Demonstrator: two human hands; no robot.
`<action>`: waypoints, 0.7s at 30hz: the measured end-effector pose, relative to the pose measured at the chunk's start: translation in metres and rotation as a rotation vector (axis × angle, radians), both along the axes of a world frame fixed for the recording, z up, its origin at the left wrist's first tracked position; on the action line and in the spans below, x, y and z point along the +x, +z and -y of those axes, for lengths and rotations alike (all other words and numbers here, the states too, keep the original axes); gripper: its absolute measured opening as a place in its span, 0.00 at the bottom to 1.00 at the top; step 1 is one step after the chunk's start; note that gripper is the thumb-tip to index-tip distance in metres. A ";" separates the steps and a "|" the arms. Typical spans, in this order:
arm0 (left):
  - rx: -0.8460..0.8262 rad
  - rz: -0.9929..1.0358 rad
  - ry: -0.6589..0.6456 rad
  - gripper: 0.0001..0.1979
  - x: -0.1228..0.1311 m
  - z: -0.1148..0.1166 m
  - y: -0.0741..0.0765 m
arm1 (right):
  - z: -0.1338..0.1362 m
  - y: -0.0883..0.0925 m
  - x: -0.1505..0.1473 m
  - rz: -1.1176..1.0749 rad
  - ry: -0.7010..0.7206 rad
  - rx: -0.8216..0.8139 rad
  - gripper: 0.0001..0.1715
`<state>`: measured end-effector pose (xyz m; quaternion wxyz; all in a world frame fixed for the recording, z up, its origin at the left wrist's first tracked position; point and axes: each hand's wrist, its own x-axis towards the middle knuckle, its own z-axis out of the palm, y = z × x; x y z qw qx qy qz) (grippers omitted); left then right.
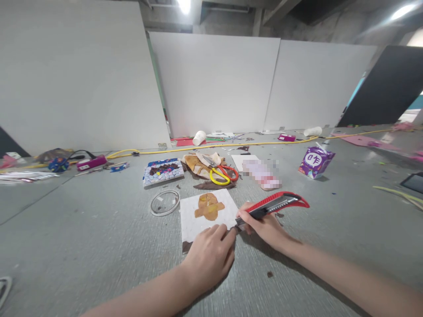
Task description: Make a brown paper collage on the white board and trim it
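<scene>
A white square tile with a tan leaf-shaped piece stuck on it lies on the grey floor in front of me. My left hand rests palm down on the tile's near edge, fingers pressed flat over a dark brown scrap. My right hand grips a red utility knife, its tip down at the tile's right near corner, close to my left fingertips.
Beyond the tile lie a wire ring, a mosaic tile, brown leaves with yellow and red scissors, a purple carton, a paper cup and a yellow cable. White panels stand behind.
</scene>
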<state>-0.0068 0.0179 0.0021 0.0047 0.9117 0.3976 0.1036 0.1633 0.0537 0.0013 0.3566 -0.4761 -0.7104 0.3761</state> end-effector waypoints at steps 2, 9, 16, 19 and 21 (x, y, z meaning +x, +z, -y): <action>-0.005 0.002 -0.001 0.11 0.000 0.000 0.000 | 0.001 0.000 0.000 -0.005 0.001 -0.002 0.16; -0.006 -0.012 -0.004 0.11 0.000 -0.002 0.001 | 0.002 -0.001 0.000 -0.002 0.029 0.034 0.15; -0.004 0.002 -0.003 0.11 0.001 0.000 0.001 | 0.002 0.000 0.000 0.039 0.030 0.066 0.14; -0.004 0.007 -0.005 0.11 0.001 0.000 0.001 | 0.002 -0.001 0.000 0.023 0.018 0.074 0.14; -0.005 0.004 0.000 0.11 0.001 -0.001 0.001 | 0.002 -0.002 0.000 0.022 0.006 0.080 0.15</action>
